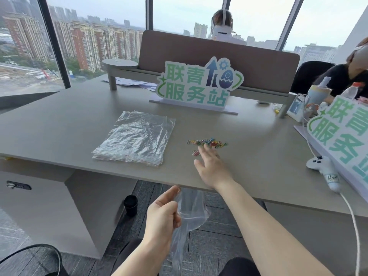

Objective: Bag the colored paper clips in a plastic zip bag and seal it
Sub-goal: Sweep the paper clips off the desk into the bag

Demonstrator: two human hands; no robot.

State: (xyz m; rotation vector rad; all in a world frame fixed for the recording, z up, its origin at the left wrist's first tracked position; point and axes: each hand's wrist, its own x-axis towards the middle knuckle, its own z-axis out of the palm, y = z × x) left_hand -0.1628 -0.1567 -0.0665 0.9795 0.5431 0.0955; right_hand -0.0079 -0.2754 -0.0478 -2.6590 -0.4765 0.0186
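Observation:
A loose heap of colored paper clips lies on the grey table, right of centre. My right hand reaches over the table edge with fingers stretched, its fingertips at the near side of the heap, by a few stray clips. My left hand is below the table's front edge and pinches the mouth of a clear plastic zip bag, which hangs down limp. A stack of spare clear zip bags lies flat on the table to the left of the clips.
A standing green-lettered sign is behind the clips, a second sign leans at the right. A white game controller with its cable lies at the right edge. Two other people sit beyond a divider. A black cup stands on the floor.

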